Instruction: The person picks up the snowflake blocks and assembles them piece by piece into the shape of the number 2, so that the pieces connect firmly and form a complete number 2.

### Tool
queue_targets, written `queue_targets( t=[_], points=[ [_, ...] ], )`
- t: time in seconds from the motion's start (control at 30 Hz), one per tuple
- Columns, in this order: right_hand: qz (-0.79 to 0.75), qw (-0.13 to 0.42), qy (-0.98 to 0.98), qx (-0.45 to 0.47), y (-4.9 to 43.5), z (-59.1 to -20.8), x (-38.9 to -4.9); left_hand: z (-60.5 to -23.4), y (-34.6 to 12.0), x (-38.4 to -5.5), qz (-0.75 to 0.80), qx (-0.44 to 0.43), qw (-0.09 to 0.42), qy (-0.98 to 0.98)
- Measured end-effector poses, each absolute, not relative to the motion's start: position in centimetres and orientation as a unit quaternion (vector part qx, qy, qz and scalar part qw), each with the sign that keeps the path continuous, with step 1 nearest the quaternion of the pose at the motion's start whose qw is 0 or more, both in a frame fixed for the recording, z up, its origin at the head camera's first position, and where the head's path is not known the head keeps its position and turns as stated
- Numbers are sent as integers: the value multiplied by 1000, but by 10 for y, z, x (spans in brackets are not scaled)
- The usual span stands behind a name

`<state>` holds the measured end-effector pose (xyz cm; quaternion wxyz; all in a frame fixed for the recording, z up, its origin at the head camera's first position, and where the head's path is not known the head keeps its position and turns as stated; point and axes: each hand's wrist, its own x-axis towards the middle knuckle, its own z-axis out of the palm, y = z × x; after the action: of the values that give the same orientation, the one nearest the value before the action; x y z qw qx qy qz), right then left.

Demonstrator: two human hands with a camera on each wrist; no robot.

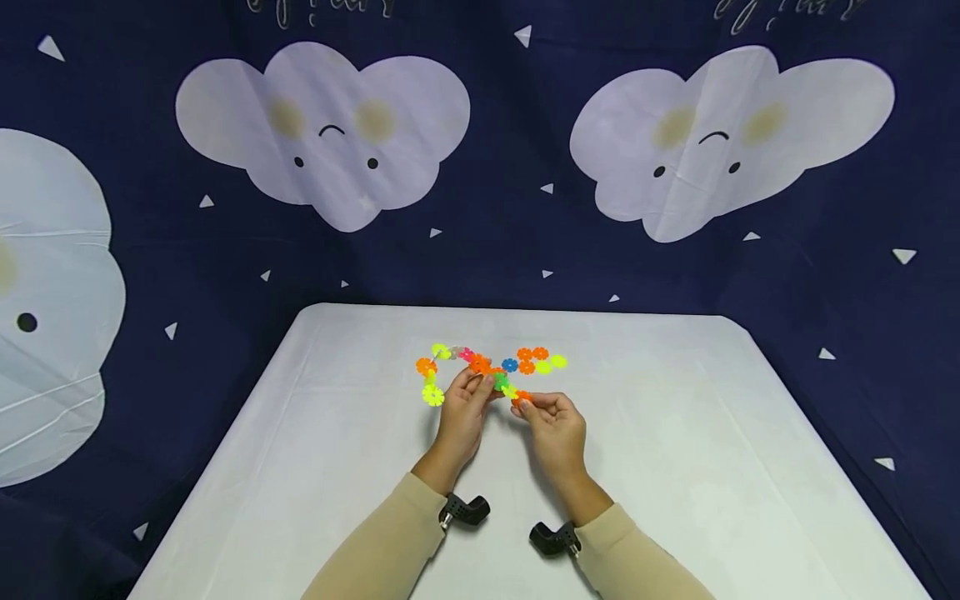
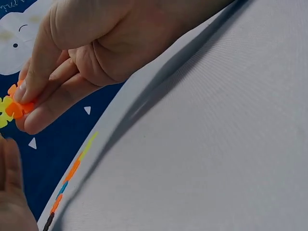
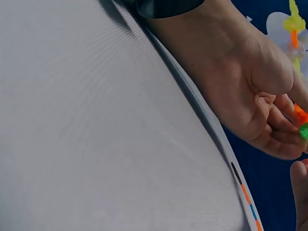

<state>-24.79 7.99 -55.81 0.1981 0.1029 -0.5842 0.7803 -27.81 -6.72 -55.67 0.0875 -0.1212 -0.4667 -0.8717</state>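
My left hand (image 1: 461, 421) pinches a chain of notched plastic snowflake discs near its orange and green discs (image 1: 500, 382). From there the chain curves left through pink, pale, yellow and orange to a yellow disc (image 1: 432, 395). Thumb and fingers of my right hand (image 1: 558, 433) pinch an orange disc (image 2: 17, 109) beside a yellow disc (image 2: 6, 111), at the chain's near right end. In the right wrist view, the left hand (image 3: 250, 91) grips close to a green disc (image 3: 304, 130). Fingers hide part of the chain.
Past the hands, more discs lie on the white table (image 1: 675, 467): a blue disc (image 1: 510, 365), orange discs (image 1: 527, 367) and yellow discs (image 1: 558, 361). A black disc (image 2: 49, 221) shows in the left wrist view. A dark cloud-print cloth (image 1: 510, 267) hangs behind.
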Motion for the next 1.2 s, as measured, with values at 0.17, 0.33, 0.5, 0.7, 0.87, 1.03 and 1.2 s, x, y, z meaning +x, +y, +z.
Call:
queue_targets(
  t=[0.17,0.33,0.5,0.7,0.87,1.03,1.2],
  points=[
    [808,187,-547,115,79,-559,-249,-557,-65,-276,-844,-148,85,-508],
    [823,164,-531,118,80,-556,-250,-557,-64,-275,-819,-165,96,-542],
    [828,136,-532,109,80,-553,-249,-557,-67,-276,-811,-153,86,-558],
    [796,138,-582,92,81,-554,-250,-558,-71,-278,-817,-158,69,-550],
    [760,151,-631,48,87,-555,-257,-558,-76,-280,-815,-137,75,-558],
    [647,167,-744,0,98,-554,-268,-557,-81,-283,-799,-70,94,-589],
    [505,153,-847,71,101,-556,-281,-556,-84,-287,-810,-40,110,-575]
  ],
)
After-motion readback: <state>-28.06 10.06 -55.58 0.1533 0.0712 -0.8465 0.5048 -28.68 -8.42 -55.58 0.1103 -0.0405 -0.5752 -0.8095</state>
